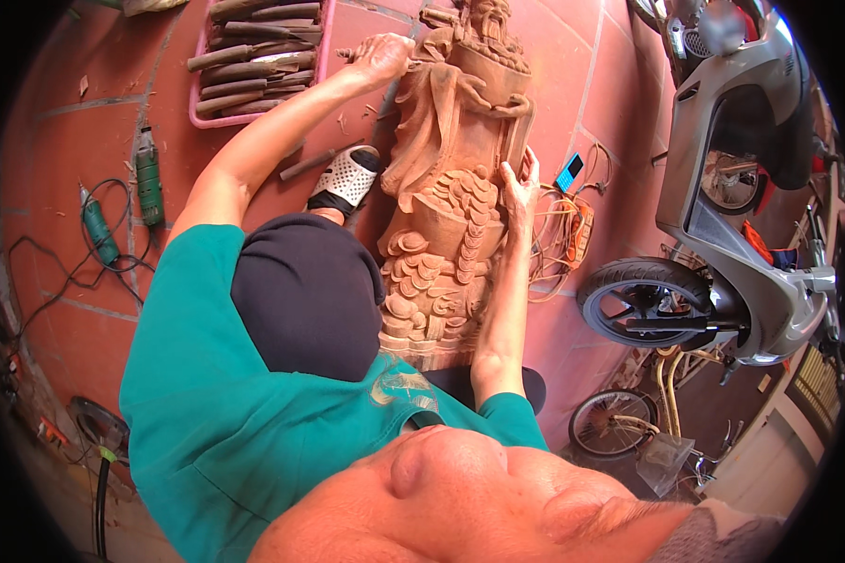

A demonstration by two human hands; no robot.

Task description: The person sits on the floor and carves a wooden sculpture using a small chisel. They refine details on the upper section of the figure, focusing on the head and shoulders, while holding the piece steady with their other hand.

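We find the wooden statue lying on the floor between the legs; right hand flat, steadying its side; left hand clenches a chisel, braced for carving

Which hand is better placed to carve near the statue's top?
The left hand: it already sits by the wooden statue's upper part, apparently gripping a tool. The right hand rests flat on the statue's side.
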